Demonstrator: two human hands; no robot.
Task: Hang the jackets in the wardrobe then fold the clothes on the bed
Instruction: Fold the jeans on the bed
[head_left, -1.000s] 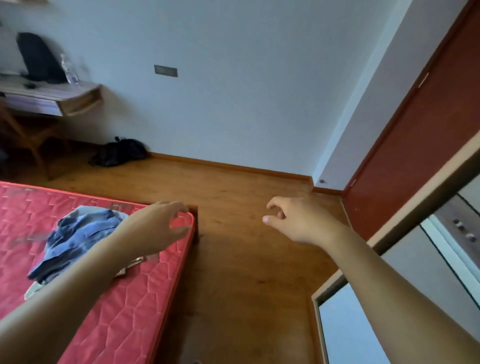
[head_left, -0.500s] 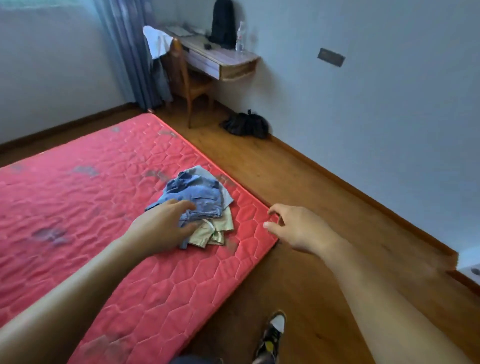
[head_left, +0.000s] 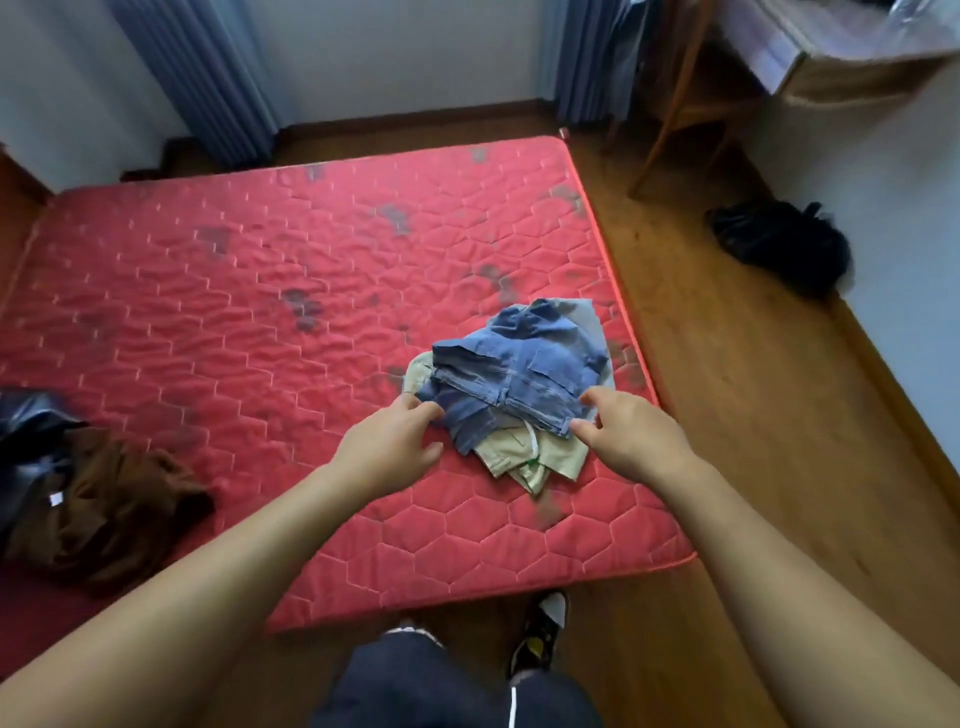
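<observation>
Clothes pile: a crumpled blue denim garment (head_left: 519, 369) lies on top of a beige cotton garment (head_left: 524, 460) and a flat grey cloth (head_left: 589, 322), all near the right edge of the bed, close to its near corner.
Bed: a red quilted mattress (head_left: 260, 291) with dark stains, seen from above in the head view.
My left hand (head_left: 387, 447): fingertips touch the left edge of the denim, fingers loosely bent, thumb held apart below them and not closed on the cloth.
My right hand (head_left: 631, 441): thumb and forefinger are parted at the near right corner of the denim, tips touching the hem; I cannot tell whether they have it pinched.
Left side of bed: a rumpled brown garment (head_left: 109, 499) touches a dark shiny jacket (head_left: 26, 436), well apart from the pile.
Floor: brown wooden boards (head_left: 753, 415); a black bag (head_left: 779, 249) sits against the right wall.
Far end: blue-grey curtains (head_left: 208, 78), a wooden chair (head_left: 685, 104).
Below me: my dark trousers (head_left: 441, 686) and one shoe (head_left: 540, 634).
</observation>
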